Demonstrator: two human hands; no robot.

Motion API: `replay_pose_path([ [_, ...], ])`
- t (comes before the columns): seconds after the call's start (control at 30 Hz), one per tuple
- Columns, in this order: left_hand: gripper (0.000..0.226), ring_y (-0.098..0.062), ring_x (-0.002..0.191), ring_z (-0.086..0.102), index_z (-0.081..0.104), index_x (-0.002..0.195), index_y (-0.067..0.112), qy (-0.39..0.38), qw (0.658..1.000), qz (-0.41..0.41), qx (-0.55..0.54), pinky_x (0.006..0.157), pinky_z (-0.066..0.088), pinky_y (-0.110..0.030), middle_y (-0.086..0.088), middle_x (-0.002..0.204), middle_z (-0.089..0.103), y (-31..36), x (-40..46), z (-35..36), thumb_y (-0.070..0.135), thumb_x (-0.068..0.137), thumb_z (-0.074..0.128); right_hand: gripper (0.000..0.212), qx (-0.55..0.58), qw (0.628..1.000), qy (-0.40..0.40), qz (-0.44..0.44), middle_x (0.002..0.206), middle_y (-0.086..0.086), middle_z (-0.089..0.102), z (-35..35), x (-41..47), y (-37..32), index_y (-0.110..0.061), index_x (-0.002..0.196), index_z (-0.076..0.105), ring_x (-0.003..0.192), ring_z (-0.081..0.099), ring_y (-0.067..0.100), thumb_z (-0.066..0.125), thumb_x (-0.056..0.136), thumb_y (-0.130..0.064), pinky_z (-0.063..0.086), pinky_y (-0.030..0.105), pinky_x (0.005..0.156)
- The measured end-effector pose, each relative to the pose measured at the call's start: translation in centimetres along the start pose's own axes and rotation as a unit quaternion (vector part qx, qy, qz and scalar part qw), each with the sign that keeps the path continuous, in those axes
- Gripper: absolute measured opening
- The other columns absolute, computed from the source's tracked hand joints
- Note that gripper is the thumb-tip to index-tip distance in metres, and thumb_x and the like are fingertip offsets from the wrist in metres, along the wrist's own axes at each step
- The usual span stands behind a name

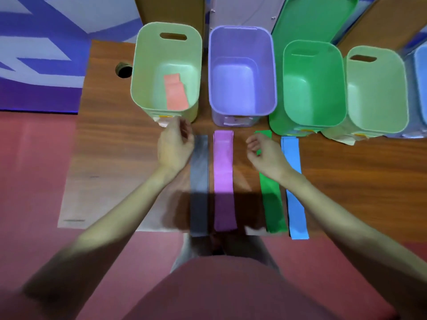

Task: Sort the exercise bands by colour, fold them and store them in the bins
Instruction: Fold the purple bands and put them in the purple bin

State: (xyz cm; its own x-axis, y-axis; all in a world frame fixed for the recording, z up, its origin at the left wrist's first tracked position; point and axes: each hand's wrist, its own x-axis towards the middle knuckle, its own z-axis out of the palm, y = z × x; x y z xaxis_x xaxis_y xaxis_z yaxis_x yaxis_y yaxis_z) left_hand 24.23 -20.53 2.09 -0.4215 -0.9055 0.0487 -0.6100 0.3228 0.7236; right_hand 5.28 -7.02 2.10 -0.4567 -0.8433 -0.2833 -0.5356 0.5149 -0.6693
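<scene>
- Looking down, we see the wooden table (111,144) carrying everything, with a round hole near its far left corner.
- Along the far side stand the bins: a pale green bin (147,65) at left, then a purple bin (242,42), a darker green bin (314,65) and another pale green bin (379,75).
- Four bands lie flat side by side, running near to far: grey band (199,181), purple band (223,169), green band (272,204), blue band (294,192).
- Our left hand (175,146) hovers by the grey band's far end, fingers loosely curled, holding nothing.
- Our right hand (265,153) hangs over the green band, likewise half-open and empty.
- A folded orange band (176,93) lies in the left pale green bin.
</scene>
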Motion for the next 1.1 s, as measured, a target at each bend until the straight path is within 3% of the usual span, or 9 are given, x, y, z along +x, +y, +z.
replay_pose_path([
  [0.17,0.013,-0.035,0.078,0.062,0.062,0.089,0.008,-0.091,0.993,-0.043,0.065,0.065,0.049,-0.041,-0.014,0.087,0.066,-0.5,-4.6,3.4,0.007,0.077,0.059,0.040,0.036,0.993,-0.068,0.090,0.114,0.019,0.062,2.0,1.6,2.4,0.002,0.122,0.052,0.091,0.057,0.018,0.061,0.084,-0.004,0.044,0.024,0.083],
  [0.33,0.019,-0.035,0.093,0.059,0.067,0.096,0.008,-0.128,0.984,-0.060,0.110,0.074,0.045,-0.036,-0.015,0.097,0.066,-0.5,-7.1,6.3,0.013,0.078,0.067,0.046,0.118,0.982,-0.023,0.142,0.122,0.020,0.059,4.1,5.0,3.0,0.005,0.126,0.049,0.106,0.061,0.029,0.063,0.085,-0.009,0.048,0.028,0.090],
  [0.43,0.027,-0.035,0.100,0.055,0.066,0.106,0.010,-0.129,0.980,-0.059,0.136,0.079,0.041,-0.036,-0.015,0.102,0.065,-0.6,-8.1,8.0,0.020,0.080,0.067,0.048,0.143,0.974,0.005,0.173,0.117,0.019,0.063,6.0,6.3,3.5,0.004,0.125,0.051,0.105,0.062,0.030,0.065,0.084,-0.015,0.050,0.040,0.093],
  [0.57,0.041,-0.035,0.100,0.052,0.064,0.116,0.012,-0.117,0.979,-0.039,0.163,0.087,0.039,-0.039,-0.014,0.105,0.064,-0.8,-8.3,9.6,0.028,0.079,0.070,0.045,0.082,0.986,0.040,0.140,0.099,0.014,0.064,7.4,7.1,3.2,0.001,0.120,0.056,0.094,0.059,0.024,0.068,0.082,-0.019,0.046,0.033,0.084],
  [0.73,0.035,-0.033,0.105,0.051,0.066,0.112,0.009,-0.151,0.969,-0.011,0.195,0.089,0.040,-0.038,-0.010,0.120,0.061,-1.1,-8.9,10.3,0.020,0.078,0.070,0.048,0.114,0.974,0.095,0.169,0.108,0.015,0.066,9.1,8.0,2.8,-0.009,0.113,0.062,0.105,0.058,0.031,0.077,0.070,-0.025,0.047,0.041,0.093],
  [0.9,0.034,-0.032,0.106,0.051,0.068,0.113,0.009,-0.156,0.969,0.016,0.190,0.088,0.043,-0.038,-0.009,0.122,0.060,-1.6,-9.4,10.0,0.020,0.080,0.069,0.033,0.099,0.973,0.104,0.182,0.108,0.011,0.065,9.6,8.1,2.0,-0.010,0.099,0.066,0.112,0.052,0.029,0.077,0.070,-0.020,0.042,0.036,0.097],
  [1.03,0.032,-0.035,0.107,0.050,0.067,0.109,0.006,-0.160,0.969,0.027,0.188,0.086,0.047,-0.045,-0.014,0.121,0.057,-1.7,-9.6,10.0,0.018,0.079,0.068,0.022,0.090,0.979,0.117,0.144,0.093,0.008,0.067,10.0,7.6,2.0,-0.012,0.086,0.064,0.099,0.059,0.027,0.076,0.068,-0.015,0.045,0.039,0.091],
  [1.1,0.034,-0.038,0.109,0.049,0.065,0.110,0.005,-0.158,0.969,0.027,0.186,0.089,0.046,-0.046,-0.017,0.125,0.054,-1.9,-9.6,10.1,0.017,0.078,0.068,0.020,0.120,0.978,0.114,0.124,0.084,0.005,0.063,9.9,7.4,2.1,-0.014,0.082,0.059,0.084,0.059,0.020,0.074,0.070,-0.008,0.047,0.032,0.078],
])
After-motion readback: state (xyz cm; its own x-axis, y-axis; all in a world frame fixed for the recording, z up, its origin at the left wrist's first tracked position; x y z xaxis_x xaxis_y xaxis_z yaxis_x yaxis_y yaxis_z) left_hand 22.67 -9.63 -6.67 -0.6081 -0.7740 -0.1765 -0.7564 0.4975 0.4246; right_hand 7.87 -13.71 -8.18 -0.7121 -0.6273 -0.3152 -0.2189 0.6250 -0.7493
